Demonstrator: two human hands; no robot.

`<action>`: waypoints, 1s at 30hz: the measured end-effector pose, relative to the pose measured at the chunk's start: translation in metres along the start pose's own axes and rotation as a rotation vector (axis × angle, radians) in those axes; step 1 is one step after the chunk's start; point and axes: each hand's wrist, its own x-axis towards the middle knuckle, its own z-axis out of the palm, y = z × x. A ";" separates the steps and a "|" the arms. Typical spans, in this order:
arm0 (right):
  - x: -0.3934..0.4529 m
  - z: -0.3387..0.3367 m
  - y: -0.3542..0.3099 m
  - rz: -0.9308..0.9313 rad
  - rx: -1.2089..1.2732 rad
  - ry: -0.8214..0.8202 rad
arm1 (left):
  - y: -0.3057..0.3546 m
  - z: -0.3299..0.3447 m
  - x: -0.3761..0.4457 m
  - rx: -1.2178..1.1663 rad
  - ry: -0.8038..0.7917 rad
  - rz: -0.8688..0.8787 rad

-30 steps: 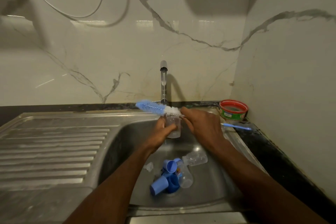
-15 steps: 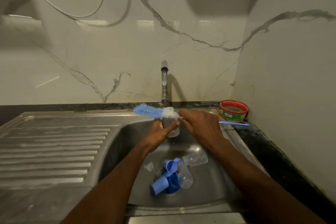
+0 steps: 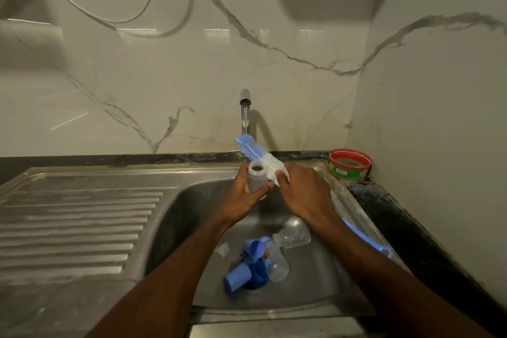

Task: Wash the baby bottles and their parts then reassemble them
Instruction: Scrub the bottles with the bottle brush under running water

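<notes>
My left hand (image 3: 241,200) grips a clear baby bottle (image 3: 256,175) upright over the steel sink (image 3: 192,200), its open mouth facing up. My right hand (image 3: 301,195) holds a blue and white bottle brush (image 3: 260,156) by the shaft; the bristle head points up and left, just behind the bottle's mouth, and the blue handle end (image 3: 367,239) runs out past my right forearm. In the sink bottom lie two more clear bottles (image 3: 293,237) (image 3: 275,263), blue caps (image 3: 237,277) and a clear teat (image 3: 222,249).
A chrome tap (image 3: 245,115) stands behind the sink against the marble wall. A red-rimmed tub (image 3: 349,163) sits in the back right corner on the dark counter. The ribbed draining board (image 3: 74,222) lies to the left.
The brush has swung from lying flat across the bottle's mouth to pointing up and left, with its handle now trailing toward me. The bottle's mouth is now uncovered.
</notes>
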 end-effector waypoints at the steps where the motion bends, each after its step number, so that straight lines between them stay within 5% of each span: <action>1: 0.003 0.000 0.001 -0.002 0.011 0.007 | 0.000 -0.001 0.000 0.021 -0.022 0.010; 4: 0.008 -0.002 0.008 -0.016 0.047 -0.009 | 0.001 -0.005 -0.002 0.054 -0.030 0.004; 8: 0.002 -0.003 0.021 -0.039 0.023 -0.017 | 0.000 -0.016 0.001 -0.004 0.150 -0.030; 15: 0.008 0.000 0.007 -0.036 0.037 -0.029 | -0.002 -0.003 -0.008 0.152 -0.151 0.015; 21: 0.002 -0.008 0.020 -0.056 0.014 -0.018 | 0.000 -0.015 0.000 0.012 0.114 -0.047; 27: 0.002 -0.002 0.007 -0.095 -0.018 0.023 | -0.005 -0.005 -0.004 0.091 -0.171 -0.078; 30: 0.002 -0.005 0.008 -0.167 -0.097 0.061 | -0.001 -0.001 -0.005 0.060 -0.138 -0.094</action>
